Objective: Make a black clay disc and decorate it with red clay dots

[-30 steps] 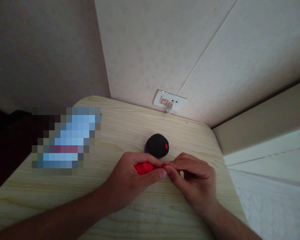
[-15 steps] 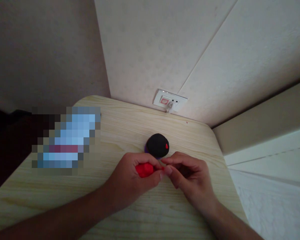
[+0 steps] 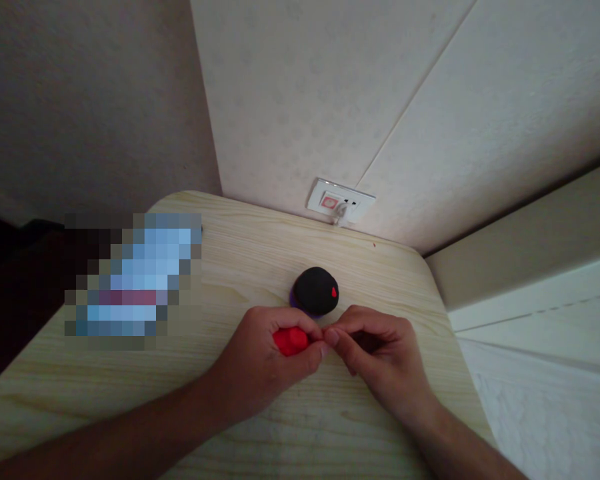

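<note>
A soft red lump that looks like modelling clay (image 3: 291,341) sits in my left hand (image 3: 267,353), closed around it with thumb and forefinger tips together. My right hand (image 3: 380,343) is closed in a pinch, its thumb and forefinger meeting the left fingertips at a small bit of the red clay, now mostly hidden. Just beyond the fingers lies a rounded black piece (image 3: 314,291) with purple showing under its left and lower edge. A tiny red drop-shaped bit (image 3: 334,292) is stuck on the right side of its top.
The light wood-grain table (image 3: 240,230) has rounded far corners against the wall. A blurred-out flat bright object (image 3: 150,267) lies at the left. A wall socket (image 3: 341,200) with a clear plug is above the back edge. One small dark speck (image 3: 374,245) lies near it.
My right thumb and forefinger have closed together on the bit of red clay that showed between them before. The left hand and the black piece are nearly unmoved.
</note>
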`<state>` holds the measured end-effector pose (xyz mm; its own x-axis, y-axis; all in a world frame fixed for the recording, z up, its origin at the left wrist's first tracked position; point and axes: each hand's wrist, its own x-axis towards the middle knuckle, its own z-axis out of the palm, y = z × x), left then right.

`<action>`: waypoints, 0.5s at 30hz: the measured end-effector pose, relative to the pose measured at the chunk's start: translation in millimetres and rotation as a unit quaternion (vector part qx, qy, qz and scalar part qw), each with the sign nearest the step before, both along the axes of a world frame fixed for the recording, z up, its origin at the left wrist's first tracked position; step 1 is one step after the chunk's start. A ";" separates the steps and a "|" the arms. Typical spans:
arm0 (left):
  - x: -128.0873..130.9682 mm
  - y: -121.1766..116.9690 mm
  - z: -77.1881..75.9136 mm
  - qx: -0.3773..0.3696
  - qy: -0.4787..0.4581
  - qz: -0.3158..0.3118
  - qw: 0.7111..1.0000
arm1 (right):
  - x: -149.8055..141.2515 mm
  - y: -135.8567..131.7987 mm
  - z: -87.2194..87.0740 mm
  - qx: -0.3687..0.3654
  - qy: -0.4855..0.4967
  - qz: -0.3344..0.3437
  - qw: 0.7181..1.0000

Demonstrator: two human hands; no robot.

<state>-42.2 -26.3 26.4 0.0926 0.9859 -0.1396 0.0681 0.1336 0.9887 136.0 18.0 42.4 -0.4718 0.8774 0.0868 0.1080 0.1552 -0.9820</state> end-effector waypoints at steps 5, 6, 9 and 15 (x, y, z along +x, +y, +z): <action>-1.1 -1.2 -0.2 -0.004 0.006 -0.003 1.000 | 0.2 -0.7 -0.1 -0.030 0.002 -0.020 0.999; -1.2 -1.3 -0.7 -0.004 0.007 -0.004 1.000 | 0.3 -0.7 -0.3 -0.046 0.001 -0.018 0.999; -1.1 -1.5 -1.9 0.001 0.004 0.001 1.000 | 1.1 0.3 -1.3 -0.091 -0.003 -0.009 0.996; -0.9 -0.7 -1.0 -0.014 -0.026 0.002 1.000 | 3.1 2.9 -5.8 -0.134 0.045 -0.017 0.990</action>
<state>-43.1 -27.0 25.4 0.0971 0.9818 -0.1631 0.0167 0.1622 0.9866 139.0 20.9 36.6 -0.4432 0.8896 -0.1102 0.0190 -0.1136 -0.9933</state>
